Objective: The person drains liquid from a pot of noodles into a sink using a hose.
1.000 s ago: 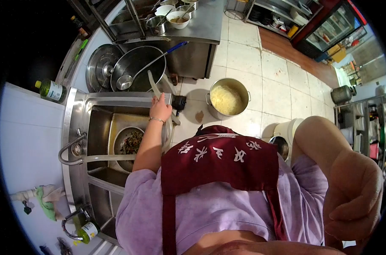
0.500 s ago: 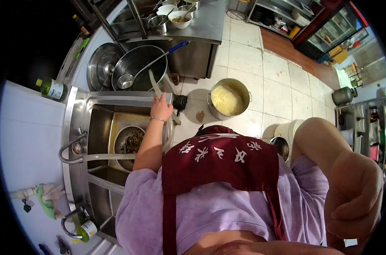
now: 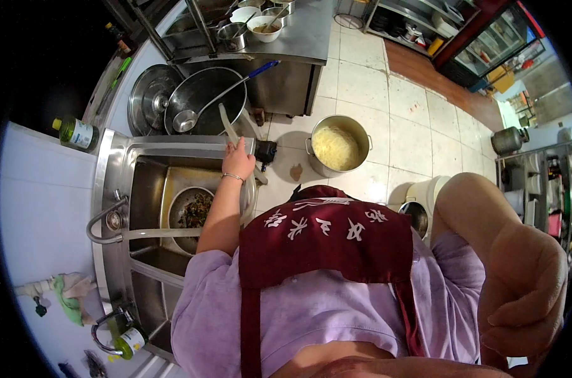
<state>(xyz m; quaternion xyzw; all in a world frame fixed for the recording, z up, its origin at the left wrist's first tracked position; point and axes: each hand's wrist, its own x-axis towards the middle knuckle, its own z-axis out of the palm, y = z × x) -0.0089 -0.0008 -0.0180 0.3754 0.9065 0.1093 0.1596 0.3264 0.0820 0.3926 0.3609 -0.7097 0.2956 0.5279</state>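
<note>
My left hand is closed around a pale hose at the sink's corner. One end of the hose points over a large metal pot; from the tap another stretch crosses the sink and passes under my forearm. In that basin sits a bowl with dark, leafy-looking food. My right hand is raised close to the camera on the right, fingers curled in; whatever they hold, if anything, is hidden. A blue-handled ladle rests in the large pot.
A pot of pale yellow noodle-like food stands on the tiled floor. Behind the sink are a metal lid and a steel counter with bowls. Green bottles stand by the wall. A white bucket is beside my right arm.
</note>
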